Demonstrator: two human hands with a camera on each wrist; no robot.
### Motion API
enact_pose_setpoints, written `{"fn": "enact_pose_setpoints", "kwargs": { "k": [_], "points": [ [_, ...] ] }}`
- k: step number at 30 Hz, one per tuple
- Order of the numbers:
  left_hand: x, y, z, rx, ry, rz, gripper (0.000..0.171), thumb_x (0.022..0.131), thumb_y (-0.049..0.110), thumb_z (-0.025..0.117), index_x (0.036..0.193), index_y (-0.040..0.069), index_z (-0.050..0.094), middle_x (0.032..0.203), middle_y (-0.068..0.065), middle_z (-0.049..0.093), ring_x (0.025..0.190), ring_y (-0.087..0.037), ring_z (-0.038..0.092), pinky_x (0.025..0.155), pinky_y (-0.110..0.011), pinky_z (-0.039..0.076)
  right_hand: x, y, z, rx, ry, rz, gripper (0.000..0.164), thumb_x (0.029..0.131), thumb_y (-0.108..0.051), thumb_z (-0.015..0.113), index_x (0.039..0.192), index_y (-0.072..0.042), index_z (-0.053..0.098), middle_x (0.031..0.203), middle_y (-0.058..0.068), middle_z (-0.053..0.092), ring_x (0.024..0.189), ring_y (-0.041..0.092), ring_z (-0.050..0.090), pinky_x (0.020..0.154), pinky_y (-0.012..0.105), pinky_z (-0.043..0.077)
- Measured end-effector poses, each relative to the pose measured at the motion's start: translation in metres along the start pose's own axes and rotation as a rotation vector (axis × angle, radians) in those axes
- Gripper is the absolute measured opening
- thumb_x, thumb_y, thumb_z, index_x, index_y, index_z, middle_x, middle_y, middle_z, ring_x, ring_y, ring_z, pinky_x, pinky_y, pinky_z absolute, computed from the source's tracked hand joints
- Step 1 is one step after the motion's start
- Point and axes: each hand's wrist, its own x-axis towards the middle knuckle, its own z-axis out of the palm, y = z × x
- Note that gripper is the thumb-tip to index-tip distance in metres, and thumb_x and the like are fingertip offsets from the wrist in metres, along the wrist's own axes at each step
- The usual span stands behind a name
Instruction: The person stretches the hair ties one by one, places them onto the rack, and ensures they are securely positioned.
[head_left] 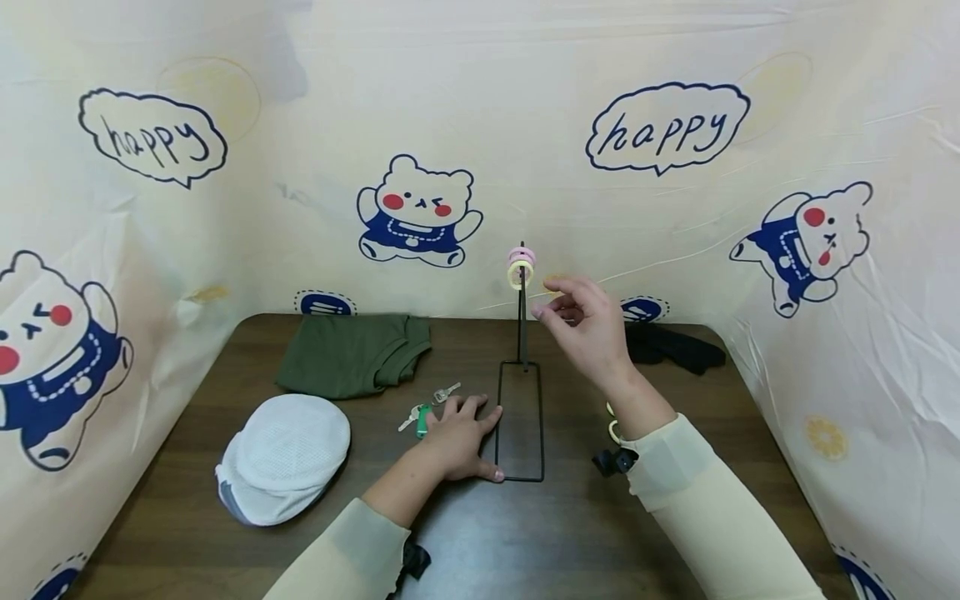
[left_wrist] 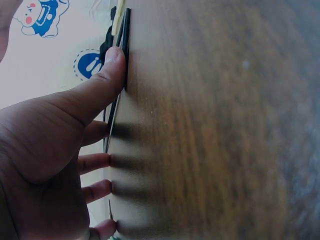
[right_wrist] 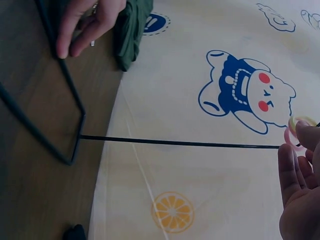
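A black metal stand [head_left: 542,425] with a rectangular wire base stands at the table's middle. Pink and yellow rings [head_left: 521,275] hang near the top of its post. My left hand [head_left: 459,442] rests on the base with spread fingers, thumb at the near left corner and index finger at the left bar. To the right of the rings, my right hand [head_left: 588,333] is raised, with thumb and index finger apart and nothing visible between them. In the right wrist view its thumb appears over part of the rings [right_wrist: 293,138]; contact cannot be told.
Keys [head_left: 446,393] with a green tag [head_left: 422,421] lie by the left hand. A white cap [head_left: 288,450] and folded green cloth [head_left: 348,354] are at left. Dark cloth [head_left: 678,348] lies back right. Yellow rings [head_left: 614,431] are partly hidden by the right forearm.
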Motion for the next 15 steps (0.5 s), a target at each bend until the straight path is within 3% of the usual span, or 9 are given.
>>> {"fn": "enact_pose_setpoints", "kwargs": {
  "k": [8,15],
  "points": [
    [0.000,0.001,0.001,-0.006,-0.001,-0.003,0.109,0.075,0.074,0.077,0.165,0.032,0.031,0.170,-0.006,0.022,0.149,-0.040,0.022,0.099,-0.067,0.030,-0.016,-0.002,-0.011,0.006,-0.007,-0.002,0.035,0.085,-0.003,0.086,0.118,-0.006,0.076,0.111,0.008,0.069,0.089,0.022,0.072,0.075,0.022,0.057],
    [0.000,0.001,0.001,0.004,-0.002,-0.012,0.109,0.075,0.074,0.077,0.165,0.032,0.031,0.170,-0.005,0.022,0.149,-0.040,0.021,0.100,-0.068,0.029,-0.030,-0.001,-0.021,-0.006,-0.036,-0.021,0.039,0.081,0.003,0.087,0.117,-0.003,0.075,0.109,0.009,0.070,0.089,0.023,0.071,0.077,0.032,0.059]
  ]
}}
